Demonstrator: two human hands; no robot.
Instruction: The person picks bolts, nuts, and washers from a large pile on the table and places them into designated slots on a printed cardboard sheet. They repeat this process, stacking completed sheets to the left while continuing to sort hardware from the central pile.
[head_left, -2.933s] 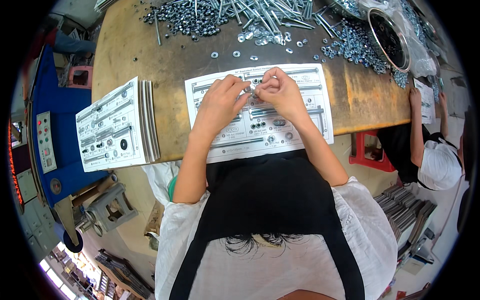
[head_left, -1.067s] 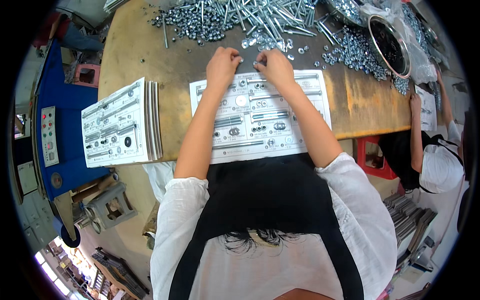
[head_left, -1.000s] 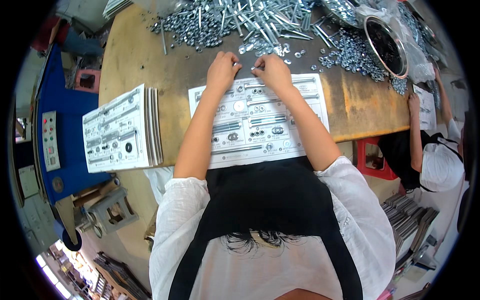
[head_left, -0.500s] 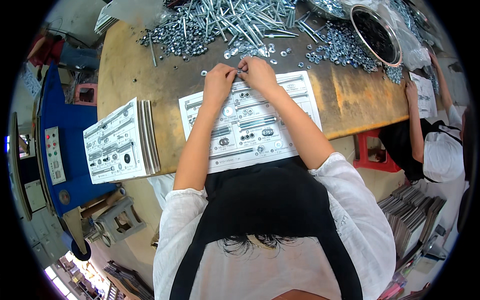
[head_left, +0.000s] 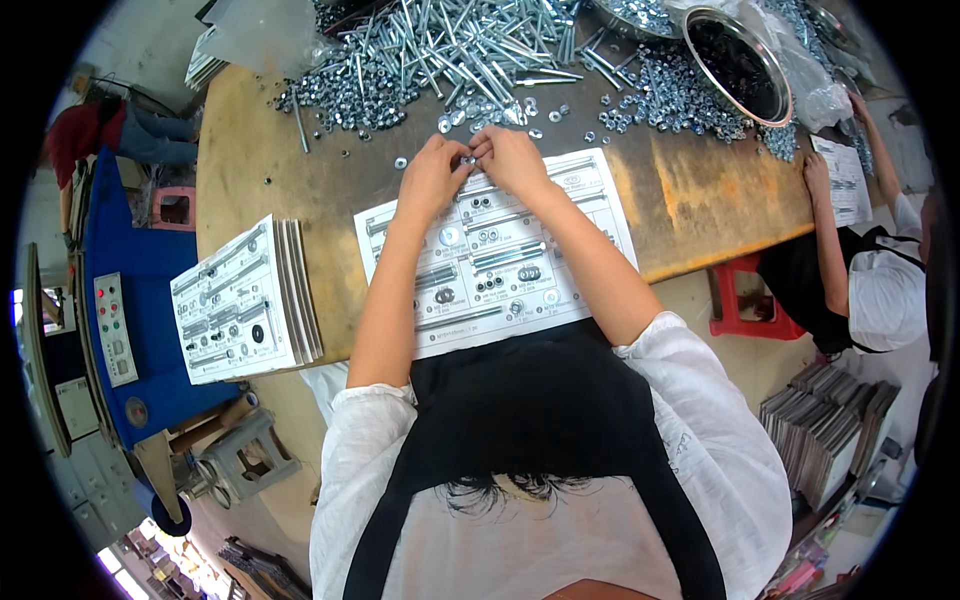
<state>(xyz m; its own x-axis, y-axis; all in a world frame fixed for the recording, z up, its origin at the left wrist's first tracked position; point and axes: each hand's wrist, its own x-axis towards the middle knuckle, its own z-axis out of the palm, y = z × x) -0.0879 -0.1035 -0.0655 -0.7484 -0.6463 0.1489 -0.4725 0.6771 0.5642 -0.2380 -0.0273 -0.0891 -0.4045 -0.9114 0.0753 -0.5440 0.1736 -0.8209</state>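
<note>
My left hand [head_left: 432, 174] and my right hand [head_left: 510, 163] meet at the far edge of a printed card [head_left: 480, 331] in front of me. Their fingertips pinch close together around a small shiny metal piece [head_left: 468, 160], which looks like a nut; fingers partly hide it. Both forearms reach across the card, which shows pictures of bolts, nuts and washers, some perhaps real parts. Beyond my hands lie loose washers [head_left: 487, 112] and a heap of long bolts [head_left: 470, 50]. A pile of dark nuts [head_left: 365, 95] spreads to the left of the bolts.
Stacked printed cards [head_left: 235, 300] stand at the table's left edge. To the right are more nuts [head_left: 685, 95] and a metal bowl of black parts [head_left: 738, 65]. A co-worker's arm [head_left: 822, 205] rests by another card [head_left: 845, 180]. A red stool [head_left: 735, 300] stands below the table.
My hands stay together at the card's far edge, fingers shifting slightly around the small piece. The whole view has tilted a little. At far left, a person in red shows more fully.
</note>
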